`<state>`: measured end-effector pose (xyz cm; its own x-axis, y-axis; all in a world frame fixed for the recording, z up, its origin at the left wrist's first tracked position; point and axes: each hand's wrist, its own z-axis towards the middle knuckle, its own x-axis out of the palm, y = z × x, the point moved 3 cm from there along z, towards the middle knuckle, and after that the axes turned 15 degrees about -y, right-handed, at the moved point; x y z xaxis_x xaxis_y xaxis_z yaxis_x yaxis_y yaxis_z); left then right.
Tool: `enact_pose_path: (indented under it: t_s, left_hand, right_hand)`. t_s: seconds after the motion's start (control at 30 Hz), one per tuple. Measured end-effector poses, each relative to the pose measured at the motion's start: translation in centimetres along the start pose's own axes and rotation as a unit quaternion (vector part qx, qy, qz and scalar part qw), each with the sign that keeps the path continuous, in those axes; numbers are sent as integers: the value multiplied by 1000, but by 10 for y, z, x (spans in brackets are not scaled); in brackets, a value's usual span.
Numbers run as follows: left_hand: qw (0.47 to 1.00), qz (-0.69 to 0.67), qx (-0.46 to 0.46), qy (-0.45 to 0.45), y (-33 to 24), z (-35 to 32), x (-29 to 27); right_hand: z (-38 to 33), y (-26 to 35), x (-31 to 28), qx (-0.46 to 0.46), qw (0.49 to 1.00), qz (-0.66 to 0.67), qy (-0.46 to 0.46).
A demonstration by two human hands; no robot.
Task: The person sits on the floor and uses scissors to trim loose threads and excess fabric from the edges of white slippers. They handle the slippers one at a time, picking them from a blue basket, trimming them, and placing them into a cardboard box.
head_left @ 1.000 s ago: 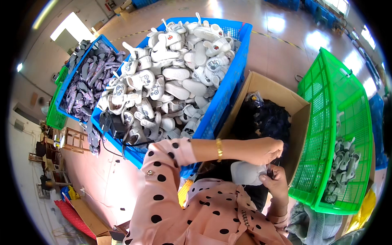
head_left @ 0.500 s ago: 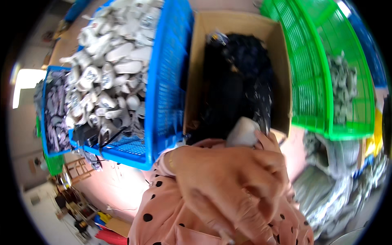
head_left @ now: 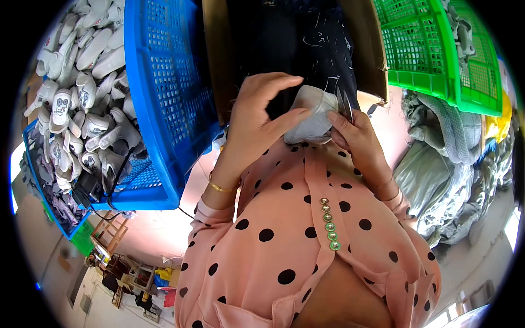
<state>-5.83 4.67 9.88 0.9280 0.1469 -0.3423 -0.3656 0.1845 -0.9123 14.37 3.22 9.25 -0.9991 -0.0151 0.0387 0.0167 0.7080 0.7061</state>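
Observation:
A small white cloth shoe upper (head_left: pixel 311 112) is held up in front of my chest. My right hand (head_left: pixel 358 136) grips it at its right side, thumb on top, and also holds a pair of thread snips (head_left: pixel 344 104) whose metal blades point away from me beside the upper. My left hand (head_left: pixel 257 117) is on the other side with its fingers apart; its thumb reaches to the upper's left edge, and I cannot tell whether it presses on it. Beyond my hands, my dark-clad lap (head_left: pixel 295 44) has loose thread bits on it.
A blue plastic basket (head_left: pixel 169 98) heaped with white shoe uppers (head_left: pixel 82 98) stands at the left, with another basket of greyish pieces (head_left: pixel 54 191) beside it. An open cardboard box (head_left: pixel 372 60) is ahead. Green baskets (head_left: pixel 424 49) and grey bundled fabric (head_left: pixel 437 158) lie at the right.
My left hand has moved away from my right one, which it covered, and its fingers have spread. The white upper and the snips now show plainly. The view has tilted down toward my body.

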Motion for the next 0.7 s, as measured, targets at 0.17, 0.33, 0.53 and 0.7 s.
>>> enact_pose_path:
  t_s: [0.17, 0.33, 0.53, 0.7]
  left_hand:
    - [999, -13, -13, 49, 0, 2, 22]
    - [998, -30, -32, 45, 2, 8, 27]
    - [996, 16, 87, -21, 9, 14, 35]
    - [993, 23, 112, -18, 11, 19, 40]
  right_hand:
    - [-4, -11, 10, -76, 996, -39, -21]
    - [3, -23, 2, -132, 984, -122, 5]
    - [15, 21, -19, -380, 844, -369, -90]
    - [27, 33, -20, -437, 785, -438, -27]
